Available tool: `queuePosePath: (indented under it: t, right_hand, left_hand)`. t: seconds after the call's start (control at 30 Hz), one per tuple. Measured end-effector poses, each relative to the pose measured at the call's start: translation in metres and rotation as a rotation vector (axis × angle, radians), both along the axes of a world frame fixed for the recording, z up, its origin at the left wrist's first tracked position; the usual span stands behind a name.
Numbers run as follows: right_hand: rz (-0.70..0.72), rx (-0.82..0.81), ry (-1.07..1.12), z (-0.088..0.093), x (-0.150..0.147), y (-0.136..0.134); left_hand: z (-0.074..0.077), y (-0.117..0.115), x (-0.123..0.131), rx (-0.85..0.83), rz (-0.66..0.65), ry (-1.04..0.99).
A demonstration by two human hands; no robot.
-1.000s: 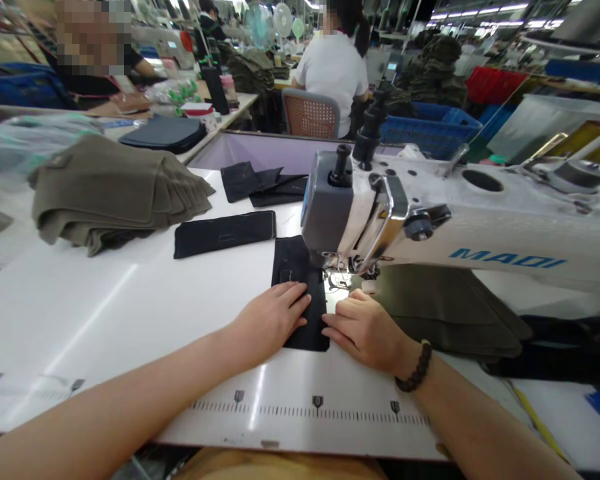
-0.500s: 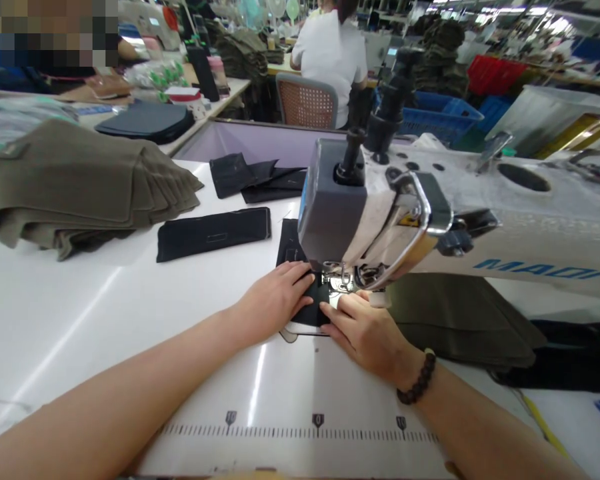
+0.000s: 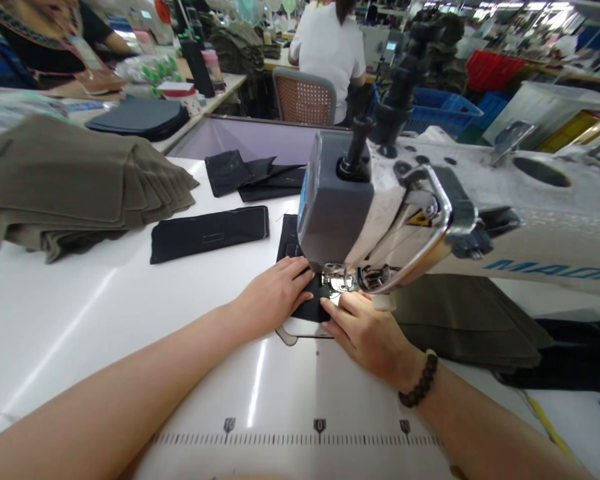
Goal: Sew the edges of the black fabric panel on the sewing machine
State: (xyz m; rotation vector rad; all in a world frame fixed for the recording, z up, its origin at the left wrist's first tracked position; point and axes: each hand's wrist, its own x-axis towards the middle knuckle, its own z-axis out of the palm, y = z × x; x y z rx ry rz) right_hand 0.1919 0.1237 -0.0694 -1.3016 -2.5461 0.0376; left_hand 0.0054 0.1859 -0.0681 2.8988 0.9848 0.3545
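Left hand (image 3: pixel 270 298) and right hand (image 3: pixel 371 339) have black cloth (image 3: pixel 314 311) farther beneath the machine (image 3: pixel 336 200).

A cloth stack (image 3: pixel 60 173) lies left of the sewing machine (image 3: pixel 335 200), one strip (image 3: pixel 310 311) seemingly partly beneath.

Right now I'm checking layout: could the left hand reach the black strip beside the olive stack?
Probably yes: only white tabletop shows between left hand and black strip, though that hand rests on another black piece.

Close head view, forward and down over the white table (image 3: pixel 190 387).
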Motion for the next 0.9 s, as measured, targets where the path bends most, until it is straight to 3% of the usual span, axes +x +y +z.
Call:
queuePosePath:
  t: [0.5,0.7,0.9]
  right_hand:
    - [-0.027,-0.017,-0.004,0.0,0.0,0.001]
    - [0.11,0.029,0.089,0.0,0.006,-0.003]
    - [0.029,-0.04,0.047,-0.001,0.003,0.0]
  left_hand:
    - [0.001,0.001,0.001,-0.002,0.021,-0.003]
    - [0.007,-0.013,-0.007,-0.05,-0.192,0.087]
    - [0.008,-0.01,-0.006,-0.066,-0.16,0.11]
